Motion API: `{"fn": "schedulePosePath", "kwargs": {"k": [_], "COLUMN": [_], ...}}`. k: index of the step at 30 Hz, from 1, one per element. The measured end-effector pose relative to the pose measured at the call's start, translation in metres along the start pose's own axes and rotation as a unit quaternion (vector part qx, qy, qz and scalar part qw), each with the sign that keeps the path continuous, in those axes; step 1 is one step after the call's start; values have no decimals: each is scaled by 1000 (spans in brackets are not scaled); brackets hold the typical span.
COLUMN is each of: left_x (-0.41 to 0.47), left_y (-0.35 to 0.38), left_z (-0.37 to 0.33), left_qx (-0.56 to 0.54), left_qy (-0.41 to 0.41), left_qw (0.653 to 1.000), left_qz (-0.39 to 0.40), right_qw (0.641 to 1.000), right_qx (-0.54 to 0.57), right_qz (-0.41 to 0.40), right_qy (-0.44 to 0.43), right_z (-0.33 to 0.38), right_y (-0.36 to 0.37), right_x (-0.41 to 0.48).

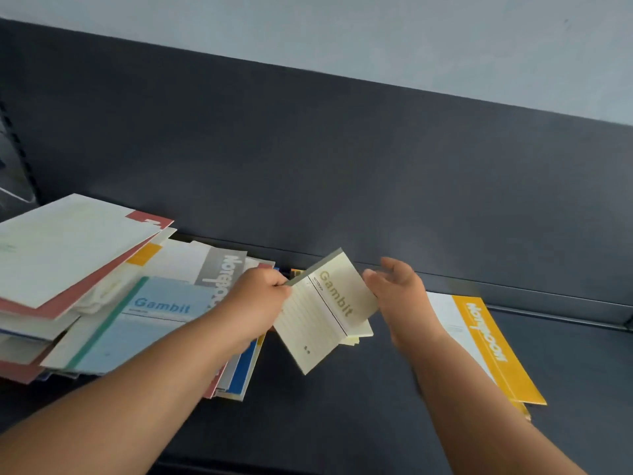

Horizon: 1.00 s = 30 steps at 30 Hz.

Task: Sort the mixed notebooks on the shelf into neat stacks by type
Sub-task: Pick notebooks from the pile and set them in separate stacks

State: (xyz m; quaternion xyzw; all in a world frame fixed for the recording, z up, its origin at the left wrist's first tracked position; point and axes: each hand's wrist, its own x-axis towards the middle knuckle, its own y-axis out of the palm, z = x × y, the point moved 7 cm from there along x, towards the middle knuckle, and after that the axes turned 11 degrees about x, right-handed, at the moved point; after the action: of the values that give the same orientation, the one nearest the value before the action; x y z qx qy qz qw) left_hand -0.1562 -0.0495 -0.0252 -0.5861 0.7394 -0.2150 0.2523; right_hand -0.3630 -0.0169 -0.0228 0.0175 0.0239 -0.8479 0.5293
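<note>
Sorting looked only partly done. Near the middle of the frame, the left hand (pixel 260 289) pinched the top corner of a pale notebook (pixel 329 313) and held it up above the dark shelf (pixel 342 423). The right hand (pixel 400 296) was open, its loose fingers just touching the notebook's right edge. At the left lay a messy pile (pixel 85 255) with a blue notebook (pixel 147 323) on it. At the right lay a yellow notebook (pixel 489 341). Next, I think, the pale one needs its own spot, laid flat and straight.

Likely a stationery shop: a dark metal display shelf (pixel 376 423) with a slotted upright (pixel 21 150), heaped with notebooks (pixel 68 241).
</note>
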Motion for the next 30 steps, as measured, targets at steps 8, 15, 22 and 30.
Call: {"fn": "schedulePosePath", "kwargs": {"k": [8,15,22,30], "left_x": [30,22,24,12], "left_y": [45,69,78,54], "left_z": [17,13,19,6], "left_qx": [-31,170,232,302], "left_qy": [-79,64,59,106], "left_qw": [993,982,971,947], "left_qz": [-85,43,25,-38], "right_qw": [950,875,888,877], "right_qx": [-268,-448,-419,-439], "right_qz": [128,175,171,158], "right_qy": [-99,-46,-75,-112], "right_z": [-26,-68,-63,-53], "right_y": [13,11,14,19], "right_x": [-12,-3,-2,-6]}}
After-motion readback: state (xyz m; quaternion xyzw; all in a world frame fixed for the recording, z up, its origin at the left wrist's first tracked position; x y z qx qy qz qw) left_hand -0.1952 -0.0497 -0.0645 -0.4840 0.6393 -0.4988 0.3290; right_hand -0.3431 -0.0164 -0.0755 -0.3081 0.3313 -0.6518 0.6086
